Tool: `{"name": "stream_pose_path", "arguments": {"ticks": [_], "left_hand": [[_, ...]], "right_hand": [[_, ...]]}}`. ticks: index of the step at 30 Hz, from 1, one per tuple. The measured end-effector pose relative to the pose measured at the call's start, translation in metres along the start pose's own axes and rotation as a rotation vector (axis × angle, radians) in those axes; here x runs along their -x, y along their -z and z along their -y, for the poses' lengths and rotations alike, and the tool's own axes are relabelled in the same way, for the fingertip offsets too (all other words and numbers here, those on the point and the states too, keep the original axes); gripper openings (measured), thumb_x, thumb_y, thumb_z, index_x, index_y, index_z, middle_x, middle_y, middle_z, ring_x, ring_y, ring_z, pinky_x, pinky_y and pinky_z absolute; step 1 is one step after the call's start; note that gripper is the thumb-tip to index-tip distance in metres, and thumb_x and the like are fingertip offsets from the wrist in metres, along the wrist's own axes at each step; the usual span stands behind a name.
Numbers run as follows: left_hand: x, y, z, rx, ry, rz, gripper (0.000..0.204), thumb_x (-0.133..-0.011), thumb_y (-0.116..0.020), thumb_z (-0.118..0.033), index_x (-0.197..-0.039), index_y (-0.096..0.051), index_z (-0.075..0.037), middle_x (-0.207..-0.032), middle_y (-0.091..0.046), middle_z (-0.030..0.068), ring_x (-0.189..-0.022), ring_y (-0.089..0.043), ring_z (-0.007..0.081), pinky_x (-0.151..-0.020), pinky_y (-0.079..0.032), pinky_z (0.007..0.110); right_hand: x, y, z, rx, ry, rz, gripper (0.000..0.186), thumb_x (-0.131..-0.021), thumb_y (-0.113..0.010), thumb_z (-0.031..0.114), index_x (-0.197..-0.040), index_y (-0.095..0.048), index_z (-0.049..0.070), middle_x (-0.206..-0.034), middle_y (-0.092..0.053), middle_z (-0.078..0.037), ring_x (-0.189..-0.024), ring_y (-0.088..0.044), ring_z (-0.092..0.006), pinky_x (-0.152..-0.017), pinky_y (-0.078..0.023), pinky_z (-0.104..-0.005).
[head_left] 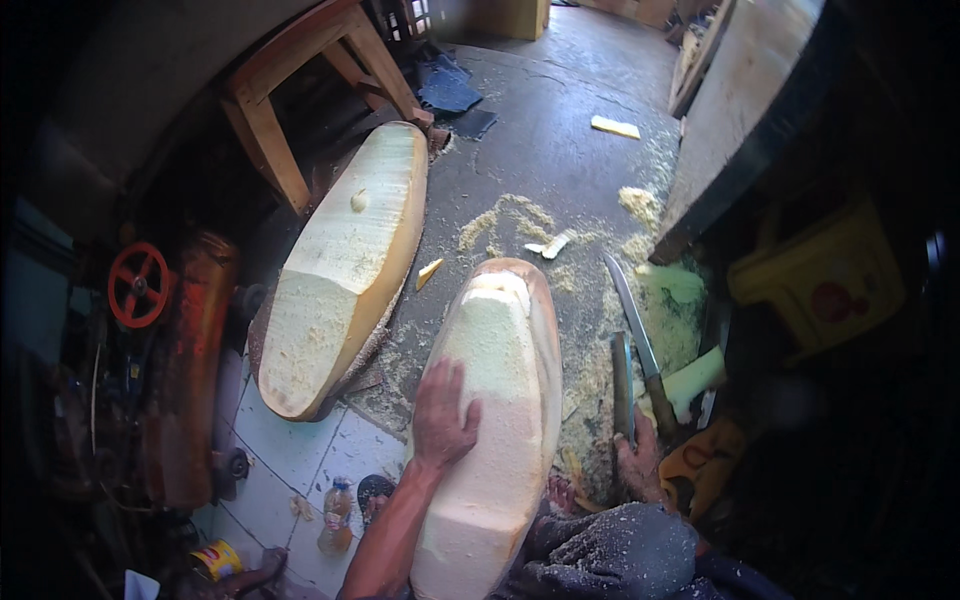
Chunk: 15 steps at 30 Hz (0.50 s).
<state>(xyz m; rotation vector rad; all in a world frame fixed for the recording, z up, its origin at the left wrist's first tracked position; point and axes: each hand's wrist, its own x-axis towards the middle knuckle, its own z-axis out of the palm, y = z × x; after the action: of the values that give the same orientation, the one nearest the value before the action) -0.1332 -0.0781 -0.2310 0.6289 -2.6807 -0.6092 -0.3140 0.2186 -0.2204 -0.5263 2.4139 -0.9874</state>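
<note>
A long foam seat pad (490, 430), cream and pinkish, stretches away from my lap with a brownish edge around its far end. My left hand (442, 415) rests flat on its upper left side, fingers extended and thumb apart. Low on the right, my right hand (640, 462) is closed around the near end of a straight grey metal tool (622, 385); its exact kind is unclear. Just beside that tool, a long knife (632, 315) with a dark handle lies on the floor. Foam dust covers the cloth over my knee (620, 550).
A second foam seat pad (340, 270) lies to the left, near a wooden stool (270, 140). Foam scraps (548, 246) and crumbs litter the floor. An orange compressor tank (195, 380) stands far left, a bottle (337, 515) near-left, a yellow plastic container (820, 275) right.
</note>
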Motion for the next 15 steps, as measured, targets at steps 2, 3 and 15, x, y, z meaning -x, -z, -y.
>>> {"name": "stream_pose_path", "arguments": {"ticks": [2,3,15], "left_hand": [[-0.027,-0.017,-0.010,-0.100,-0.067,0.022,0.068,-0.102,-0.055,-0.038,-0.160,-0.040,-0.006,-0.163,-0.036,0.0243,-0.152,-0.035,0.0407,-0.125,-0.027,0.055],[-0.035,-0.020,-0.010,-0.179,-0.100,0.083,0.068,-0.103,-0.053,-0.040,-0.161,-0.039,-0.009,-0.165,-0.036,0.0225,-0.154,-0.033,0.0396,-0.126,-0.025,0.055],[-0.038,-0.030,-0.006,-0.007,-0.042,0.017,0.062,-0.101,-0.049,-0.034,-0.159,-0.046,-0.012,-0.166,-0.037,0.0208,-0.154,-0.035,0.0381,-0.128,-0.023,0.056]], "right_hand": [[-0.018,0.004,0.021,-0.122,0.013,0.018,0.065,-0.101,-0.058,0.012,-0.160,-0.035,0.000,-0.148,-0.053,-0.028,-0.137,-0.054,-0.0370,-0.116,-0.041,-0.0442],[-0.029,0.004,0.032,-0.178,-0.026,-0.003,0.064,-0.103,-0.056,0.013,-0.162,-0.033,0.001,-0.148,-0.054,-0.028,-0.136,-0.055,-0.0350,-0.115,-0.041,-0.0431],[-0.140,-0.049,0.126,0.223,0.066,0.287,0.090,-0.088,-0.073,0.042,-0.158,-0.040,-0.002,-0.147,-0.043,-0.030,-0.137,-0.050,-0.0464,-0.116,-0.044,-0.0494]]}}
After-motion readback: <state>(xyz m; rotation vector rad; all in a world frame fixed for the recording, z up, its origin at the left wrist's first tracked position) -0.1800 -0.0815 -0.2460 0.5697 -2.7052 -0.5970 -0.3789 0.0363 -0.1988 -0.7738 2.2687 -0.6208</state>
